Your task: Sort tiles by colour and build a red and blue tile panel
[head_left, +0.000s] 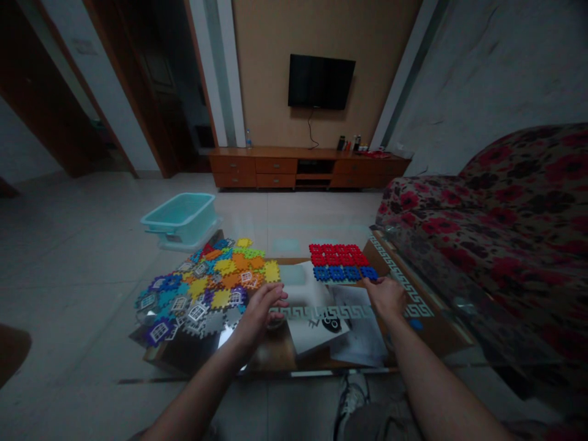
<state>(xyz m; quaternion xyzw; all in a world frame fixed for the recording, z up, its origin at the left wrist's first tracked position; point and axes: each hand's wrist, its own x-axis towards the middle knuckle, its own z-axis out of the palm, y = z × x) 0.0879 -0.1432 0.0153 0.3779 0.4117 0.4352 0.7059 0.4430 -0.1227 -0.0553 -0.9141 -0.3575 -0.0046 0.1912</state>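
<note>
My right hand [387,297] has its fingertips closed on the near edge of a blue interlocking plastic tile [369,272]. That tile lies at the right end of a row of blue tiles [335,274]. Beyond them, red tiles [339,254] are laid out in rows. My left hand [266,304] hovers over the glass table, fingers apart and loosely bent, with nothing in it. Just left of it spreads a heap of mixed tiles [215,275] in yellow, orange, grey, purple and blue. Some of these carry white window shapes, such as the purple tile [159,331].
A turquoise plastic bin [181,214] stands beyond the table's far left corner. Papers [316,337] show through the glass tabletop. A flowered sofa [500,202] flanks the right side. A low wooden cabinet [275,165] and a television [321,82] are at the far wall.
</note>
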